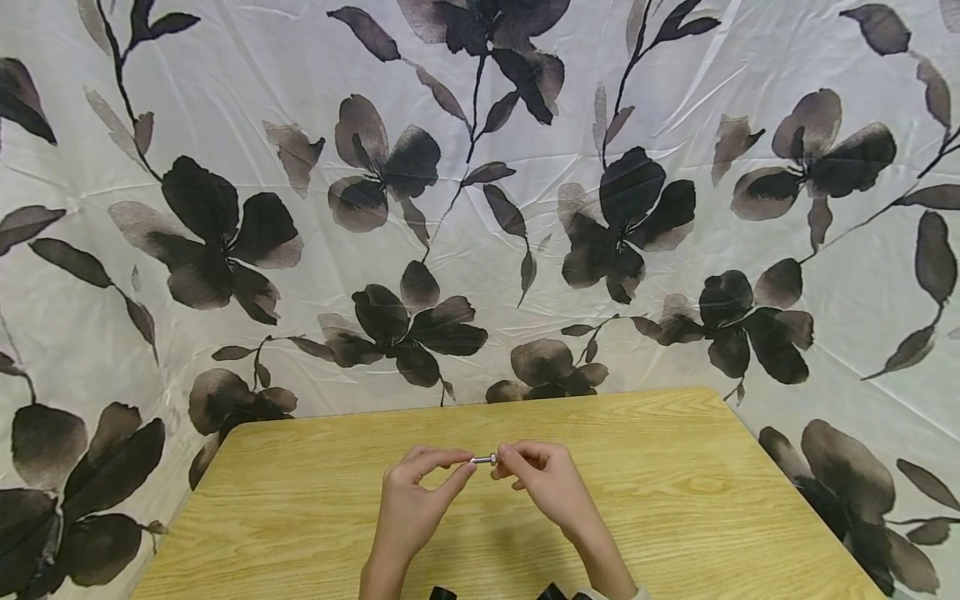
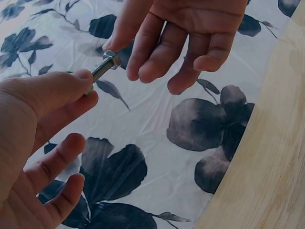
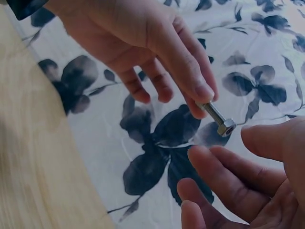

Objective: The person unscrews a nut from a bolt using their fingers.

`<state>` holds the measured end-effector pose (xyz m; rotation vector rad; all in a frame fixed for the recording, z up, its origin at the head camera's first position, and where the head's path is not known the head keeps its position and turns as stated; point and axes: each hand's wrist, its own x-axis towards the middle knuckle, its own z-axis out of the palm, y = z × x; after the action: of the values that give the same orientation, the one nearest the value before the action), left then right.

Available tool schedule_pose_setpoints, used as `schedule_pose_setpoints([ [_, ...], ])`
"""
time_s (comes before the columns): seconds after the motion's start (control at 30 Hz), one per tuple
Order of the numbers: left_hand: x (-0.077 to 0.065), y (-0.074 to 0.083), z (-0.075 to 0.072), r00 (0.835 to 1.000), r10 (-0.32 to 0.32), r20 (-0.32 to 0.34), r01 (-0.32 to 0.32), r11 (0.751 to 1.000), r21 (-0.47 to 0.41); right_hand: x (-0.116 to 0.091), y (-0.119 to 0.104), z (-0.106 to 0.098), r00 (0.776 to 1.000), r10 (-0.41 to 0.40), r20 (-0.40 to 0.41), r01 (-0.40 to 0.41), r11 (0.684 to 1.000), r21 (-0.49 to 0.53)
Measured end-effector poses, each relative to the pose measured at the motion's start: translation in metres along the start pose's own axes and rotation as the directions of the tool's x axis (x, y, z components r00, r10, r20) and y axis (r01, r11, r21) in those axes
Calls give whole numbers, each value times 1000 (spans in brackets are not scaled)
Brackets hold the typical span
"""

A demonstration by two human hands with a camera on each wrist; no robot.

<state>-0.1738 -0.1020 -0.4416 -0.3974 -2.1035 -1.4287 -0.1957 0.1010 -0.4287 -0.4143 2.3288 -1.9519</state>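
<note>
Between the two hands, over the table, is a small silver bolt (image 1: 482, 460) with a threaded shank. The left hand (image 1: 416, 496) pinches one end of it between thumb and index finger, its other fingers loosely bent. At the bolt's far end sits a hexagonal piece (image 3: 227, 127); whether it is a nut or the bolt's head I cannot tell. The right hand (image 1: 551, 483) is close around that end. In the right wrist view its thumb and index finger stand apart, with a gap beside the hexagonal piece. The bolt's pinched end is mostly covered by fingertips.
A light wood-grain table (image 1: 300, 500) with rounded corners lies under the hands. Behind and beside it hangs a white cloth (image 1: 510, 250) printed with dark flowers. Small black objects (image 1: 442, 593) show at the head view's bottom edge.
</note>
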Motion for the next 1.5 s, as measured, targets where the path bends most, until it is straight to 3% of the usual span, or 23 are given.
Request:
schedule_pose_setpoints([
  [0.7,0,-1,-1,1000,8,7,-8,1000,9,-2,-2,0,993,-49,109,44,998,52],
  [1.13,1,0,1,1000,28,-10,-27,999,38,-1,-1,2,994,-86,60,84,995,47],
  [1.5,1,0,1,999,-31,-21,30,1000,-1,-1,-1,2,991,-124,42,122,991,55],
])
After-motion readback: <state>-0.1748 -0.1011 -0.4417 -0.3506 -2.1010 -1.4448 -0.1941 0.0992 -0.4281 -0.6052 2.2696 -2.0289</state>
